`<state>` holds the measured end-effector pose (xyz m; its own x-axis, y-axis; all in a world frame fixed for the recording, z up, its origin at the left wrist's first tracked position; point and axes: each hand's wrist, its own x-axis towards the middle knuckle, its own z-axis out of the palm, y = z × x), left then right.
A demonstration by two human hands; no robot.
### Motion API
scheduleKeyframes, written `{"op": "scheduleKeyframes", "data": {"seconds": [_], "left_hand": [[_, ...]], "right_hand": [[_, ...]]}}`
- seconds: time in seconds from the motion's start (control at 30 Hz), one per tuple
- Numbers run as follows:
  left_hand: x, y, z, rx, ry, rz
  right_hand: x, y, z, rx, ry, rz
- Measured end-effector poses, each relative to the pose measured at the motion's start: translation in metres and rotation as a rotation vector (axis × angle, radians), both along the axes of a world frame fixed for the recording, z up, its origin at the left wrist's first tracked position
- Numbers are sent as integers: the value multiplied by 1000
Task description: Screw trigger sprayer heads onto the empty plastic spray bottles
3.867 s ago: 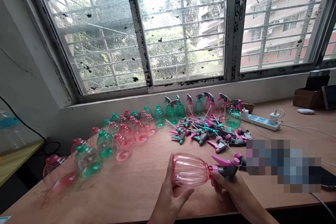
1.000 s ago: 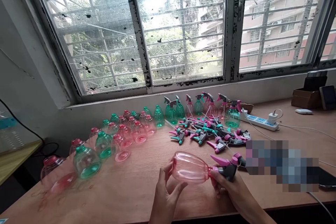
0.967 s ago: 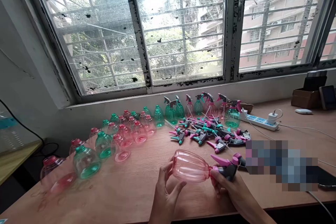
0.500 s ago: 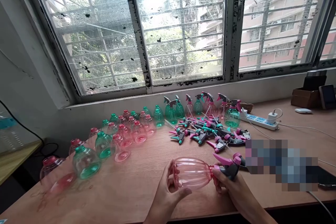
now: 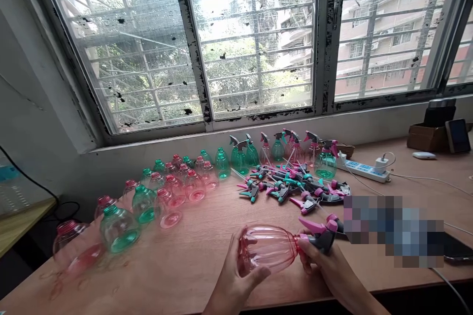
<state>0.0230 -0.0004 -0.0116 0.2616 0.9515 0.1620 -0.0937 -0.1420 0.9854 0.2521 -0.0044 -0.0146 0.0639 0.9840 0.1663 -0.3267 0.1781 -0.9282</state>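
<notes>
A clear pink spray bottle (image 5: 269,248) lies on its side in the air just above the table's front part, its neck pointing right. My left hand (image 5: 240,275) wraps round the rounded base end, thumb along the near side. At the neck, a pink and grey trigger sprayer (image 5: 322,237) sits against the bottle mouth, trigger upward. My right hand (image 5: 321,263) grips the sprayer's pink collar between thumb and fingers. Behind the bottle is a heap of loose trigger sprayers (image 5: 291,182) in pink, teal and grey. How far the collar is threaded on cannot be seen.
Open pink and green bottles, such as a green one (image 5: 120,231), stand in rows at the left. Bottles with sprayers, including a green one (image 5: 325,165), line the window wall. A power strip (image 5: 365,170), cables and a phone (image 5: 458,248) lie at the right.
The bottle's base end has shifted slightly left and turned a little in my left hand. My right hand keeps its hold at the collar. The view has moved slightly.
</notes>
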Motion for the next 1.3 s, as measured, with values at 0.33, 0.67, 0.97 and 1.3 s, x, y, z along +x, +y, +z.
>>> {"op": "scheduleKeyframes", "data": {"seconds": [0.33,0.67,0.97,1.3], "left_hand": [[2,-8,2,105,90,-21],[2,-3,5,39,11,-93],[3,-7,1,70,22,-39],[5,-7,4,194,134,45]], "right_hand": [[0,1,-2,27,-5,9],[2,2,-7,-12,10,40],[2,-2,-3,12,36,20],[2,0,-4,22,72,38]]}}
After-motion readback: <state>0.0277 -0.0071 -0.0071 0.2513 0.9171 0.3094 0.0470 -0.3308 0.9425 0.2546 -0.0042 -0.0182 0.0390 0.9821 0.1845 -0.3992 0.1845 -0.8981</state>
